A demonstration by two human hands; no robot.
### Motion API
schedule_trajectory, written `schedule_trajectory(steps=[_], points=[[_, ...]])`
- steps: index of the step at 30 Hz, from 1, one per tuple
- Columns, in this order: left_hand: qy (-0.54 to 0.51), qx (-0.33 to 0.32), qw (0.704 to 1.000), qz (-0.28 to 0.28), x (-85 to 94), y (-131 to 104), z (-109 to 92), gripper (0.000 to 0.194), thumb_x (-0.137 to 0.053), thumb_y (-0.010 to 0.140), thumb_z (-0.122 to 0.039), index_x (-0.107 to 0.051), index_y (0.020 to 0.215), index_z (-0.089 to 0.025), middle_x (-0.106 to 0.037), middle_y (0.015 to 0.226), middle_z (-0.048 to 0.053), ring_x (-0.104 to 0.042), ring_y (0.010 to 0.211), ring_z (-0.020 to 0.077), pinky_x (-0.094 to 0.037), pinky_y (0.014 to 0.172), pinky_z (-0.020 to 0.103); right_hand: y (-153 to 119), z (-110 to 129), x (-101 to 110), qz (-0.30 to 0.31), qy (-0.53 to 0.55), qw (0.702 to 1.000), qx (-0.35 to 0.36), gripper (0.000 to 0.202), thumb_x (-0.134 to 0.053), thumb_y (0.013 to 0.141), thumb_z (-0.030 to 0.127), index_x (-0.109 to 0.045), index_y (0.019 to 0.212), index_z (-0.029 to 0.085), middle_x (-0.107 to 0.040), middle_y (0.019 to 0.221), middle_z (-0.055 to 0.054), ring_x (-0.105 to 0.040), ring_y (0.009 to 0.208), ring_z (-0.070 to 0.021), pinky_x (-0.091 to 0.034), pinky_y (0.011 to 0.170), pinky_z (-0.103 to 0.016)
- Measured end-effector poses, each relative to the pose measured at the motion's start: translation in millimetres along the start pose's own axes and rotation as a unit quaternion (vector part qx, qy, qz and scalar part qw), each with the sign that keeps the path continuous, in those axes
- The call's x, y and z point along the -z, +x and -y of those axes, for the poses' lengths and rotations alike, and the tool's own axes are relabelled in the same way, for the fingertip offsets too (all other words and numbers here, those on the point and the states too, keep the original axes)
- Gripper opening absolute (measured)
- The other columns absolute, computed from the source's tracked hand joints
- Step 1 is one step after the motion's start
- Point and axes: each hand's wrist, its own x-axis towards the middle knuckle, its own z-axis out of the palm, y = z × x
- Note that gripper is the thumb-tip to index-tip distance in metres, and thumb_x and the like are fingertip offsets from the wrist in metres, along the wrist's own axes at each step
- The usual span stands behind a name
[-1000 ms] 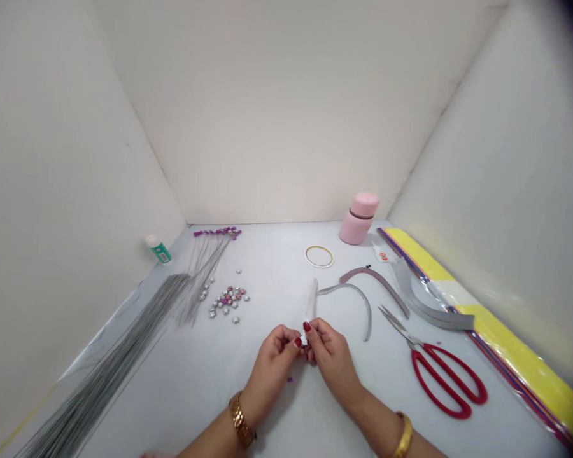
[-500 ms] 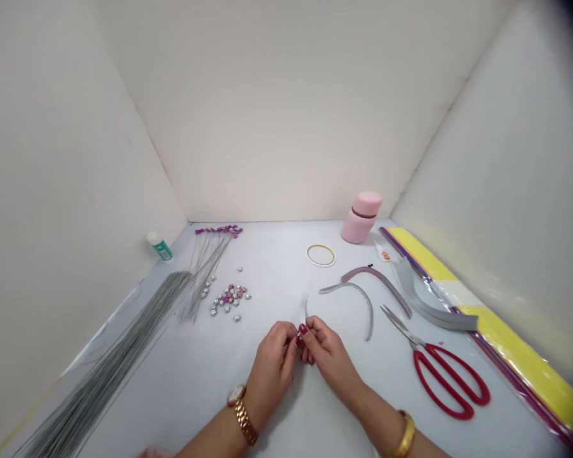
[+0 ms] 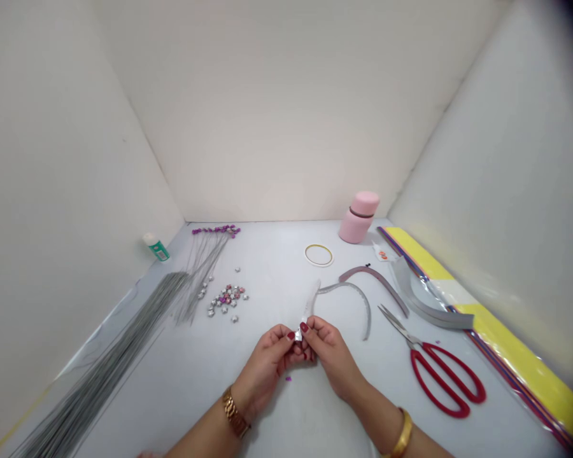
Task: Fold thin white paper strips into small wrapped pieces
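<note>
At the front middle of the table, my left hand [image 3: 268,356] and my right hand [image 3: 331,356] meet around a silver strip [image 3: 310,301]. Both hands pinch its folded lower end between thumbs and fingers, while the free end points up and away. A curved bunch of silver strips [image 3: 358,296] lies just beyond my right hand, with a dull pink bunch [image 3: 379,280] behind it. Small silver and pink stars [image 3: 226,299] are scattered to the left of my hands. A tiny purple scrap [image 3: 288,379] rests on the table beside my left hand.
Red-handled scissors [image 3: 446,375] lie at right, near wide grey strips [image 3: 424,308] and yellow packets [image 3: 516,350]. A pink bottle [image 3: 358,219] and tape ring [image 3: 319,255] are at the back. Grey wires [image 3: 109,356], purple-tipped stems [image 3: 205,261] and a glue stick [image 3: 156,247] occupy the left.
My left hand has turned and its thumb now lies across the strip's folded end. The strip's free end leans further right. The purple scrap shows more fully beside my left hand.
</note>
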Motion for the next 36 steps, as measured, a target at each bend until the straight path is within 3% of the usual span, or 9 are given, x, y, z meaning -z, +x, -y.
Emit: schedule_trajectory(steps=[2,6,10,12,18,29,33,36], points=[[0.015,-0.009,1.000,-0.003,0.5,-0.1,0.5,0.021,-0.046,0.083,-0.034,-0.048,0.074,-0.015,-0.058,0.070,0.006,-0.058,0.067,0.0163,-0.045,0.069,0.033,0.1,0.5,-0.6,-0.005,-0.004,1.000,-0.001,0.027,-0.051,0.081,0.039,-0.045,0.065,0.018,-0.053,0.050,0.004,-0.041,0.041,-0.0071,-0.030,0.044,-0.019],[0.125,-0.088,0.987,-0.052,1.5,-2.8,0.6,0.015,-0.047,0.083,-0.029,-0.050,0.074,-0.017,-0.054,0.074,0.003,-0.051,0.072,0.0160,-0.039,0.071,0.030,-0.1,0.3,-1.2,-0.013,-0.020,1.000,0.006,0.027,-0.052,0.080,0.040,-0.046,0.065,0.018,-0.049,0.052,0.005,-0.041,0.042,-0.0069,-0.031,0.043,-0.019],[0.325,-0.168,0.928,-0.067,2.1,-6.4,-1.4,0.015,-0.039,0.086,-0.019,-0.051,0.076,-0.018,-0.051,0.074,0.002,-0.045,0.070,0.0156,-0.036,0.069,0.028,-0.6,-0.8,-1.4,-0.007,-0.034,0.999,0.010,0.027,-0.051,0.081,0.039,-0.046,0.066,0.018,-0.048,0.053,0.006,-0.042,0.043,-0.0073,-0.032,0.043,-0.020],[0.372,-0.181,0.908,-0.059,2.0,-7.1,-2.3,0.018,-0.035,0.086,-0.016,-0.050,0.076,-0.018,-0.052,0.073,0.002,-0.046,0.068,0.0153,-0.037,0.067,0.027,-1.0,-0.8,-1.7,-0.007,-0.040,0.999,0.013,0.027,-0.050,0.082,0.039,-0.046,0.065,0.018,-0.048,0.053,0.006,-0.041,0.042,-0.0072,-0.032,0.043,-0.020],[0.410,-0.184,0.890,-0.076,2.8,-7.1,-1.5,0.018,-0.029,0.089,-0.013,-0.046,0.085,-0.018,-0.053,0.075,0.002,-0.051,0.069,0.0138,-0.042,0.065,0.025,-1.9,0.2,-2.2,0.003,-0.052,0.998,0.020,0.026,-0.047,0.083,0.040,-0.045,0.068,0.018,-0.049,0.056,0.004,-0.043,0.044,-0.0075,-0.034,0.045,-0.021],[0.521,-0.239,0.818,-0.049,7.9,-5.4,1.8,0.019,-0.036,0.083,-0.007,-0.049,0.074,-0.017,-0.052,0.083,0.006,-0.046,0.077,0.0180,-0.040,0.069,0.031,-0.6,-0.3,-0.8,0.036,-0.064,0.997,0.018,0.024,-0.052,0.081,0.038,-0.048,0.067,0.018,-0.047,0.052,0.006,-0.043,0.049,-0.0088,-0.033,0.048,-0.021],[0.521,-0.249,0.815,-0.043,9.3,-6.5,1.2,0.018,-0.038,0.083,-0.009,-0.050,0.074,-0.018,-0.053,0.089,0.007,-0.046,0.080,0.0190,-0.040,0.072,0.032,-0.1,1.0,-0.9,0.040,-0.057,0.998,0.009,0.025,-0.051,0.081,0.038,-0.049,0.066,0.018,-0.046,0.051,0.006,-0.040,0.047,-0.0084,-0.031,0.047,-0.021],[0.495,-0.243,0.833,-0.052,8.5,-6.8,-0.2,0.017,-0.037,0.083,-0.011,-0.050,0.076,-0.018,-0.053,0.088,0.007,-0.047,0.081,0.0192,-0.040,0.073,0.033,-0.2,0.3,-1.3,0.032,-0.053,0.998,0.007,0.026,-0.053,0.079,0.040,-0.049,0.066,0.018,-0.048,0.052,0.006,-0.041,0.046,-0.0086,-0.032,0.046,-0.021]])
